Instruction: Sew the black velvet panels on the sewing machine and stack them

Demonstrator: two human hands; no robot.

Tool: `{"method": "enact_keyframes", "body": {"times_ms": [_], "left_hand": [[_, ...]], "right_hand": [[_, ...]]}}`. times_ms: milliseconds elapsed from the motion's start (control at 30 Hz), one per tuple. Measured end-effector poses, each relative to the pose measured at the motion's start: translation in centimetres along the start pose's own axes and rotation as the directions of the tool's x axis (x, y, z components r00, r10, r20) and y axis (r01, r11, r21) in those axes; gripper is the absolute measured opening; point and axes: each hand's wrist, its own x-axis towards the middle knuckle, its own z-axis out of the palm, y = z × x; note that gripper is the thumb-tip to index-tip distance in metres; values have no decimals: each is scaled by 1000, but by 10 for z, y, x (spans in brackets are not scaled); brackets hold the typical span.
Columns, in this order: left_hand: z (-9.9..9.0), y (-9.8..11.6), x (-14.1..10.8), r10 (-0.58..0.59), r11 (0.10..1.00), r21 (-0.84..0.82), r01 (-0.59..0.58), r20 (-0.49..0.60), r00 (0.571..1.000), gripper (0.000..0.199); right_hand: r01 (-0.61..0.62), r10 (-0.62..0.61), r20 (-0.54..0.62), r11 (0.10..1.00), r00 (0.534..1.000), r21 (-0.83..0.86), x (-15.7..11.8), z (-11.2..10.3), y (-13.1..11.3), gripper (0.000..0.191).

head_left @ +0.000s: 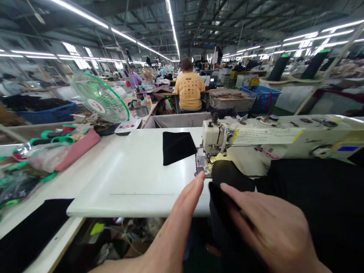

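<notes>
My right hand [273, 220] grips a piece of black fabric [220, 212], with the fingers folded behind it and partly hidden. Left of that fabric, my left hand [187, 201] is seen edge-on, its fingers stretched out toward the sewing machine [214, 138] and holding nothing I can see. Another dark fabric piece [231, 175] lies by the needle area, just beyond my right hand. To the left of the presser foot, a separate black cut piece [178, 148] rests flat on the white table [127, 178].
A large heap of black fabric [318, 204] fills the right side. Thread spools [59, 139] and a pink cloth [79, 149] lie at the left, near a green-rimmed fan [99, 96]. More black fabric [36, 227] hangs low left. A person in a yellow shirt [190, 91] sits ahead.
</notes>
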Motion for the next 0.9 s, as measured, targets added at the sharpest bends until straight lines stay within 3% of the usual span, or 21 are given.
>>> {"method": "enact_keyframes", "body": {"times_ms": [133, 267, 367, 467, 533, 633, 700, 800, 900], "left_hand": [[11, 8, 8, -69, 997, -49, 65, -96, 993, 104], [3, 13, 21, -248, 948, -216, 233, -45, 968, 76], [-3, 14, 16, -257, 955, -167, 246, -44, 965, 89], [-3, 18, 9, -125, 991, -50, 122, -66, 990, 114], [-2, 19, 10, -83, 996, 5, 84, -106, 991, 99], [-5, 13, 19, -156, 987, 27, 161, -134, 979, 64], [-11, 3, 26, -219, 974, 51, 222, -56, 974, 46], [-27, -19, 37, -320, 934, 188, 302, 69, 945, 36], [-50, -39, 60, -366, 901, 245, 357, -10, 931, 32]], "right_hand": [[155, -156, 24, 987, 987, 35, 14, 3, -7, 26], [223, -222, 71, 975, 973, -13, 13, -8, -4, 23], [227, -224, 105, 974, 969, -15, 11, -10, -2, 28], [252, -251, 163, 968, 954, 13, 14, -4, -6, 40], [254, -253, 160, 967, 954, 16, 16, -2, -9, 39], [215, -215, 96, 977, 972, 4, 14, -6, -10, 26], [173, -173, 80, 985, 982, 15, 8, -12, -3, 27], [69, -69, 70, 998, 995, 14, 4, -17, 17, 29], [-95, 94, 47, 995, 994, 28, 19, -11, 43, 23]]}}
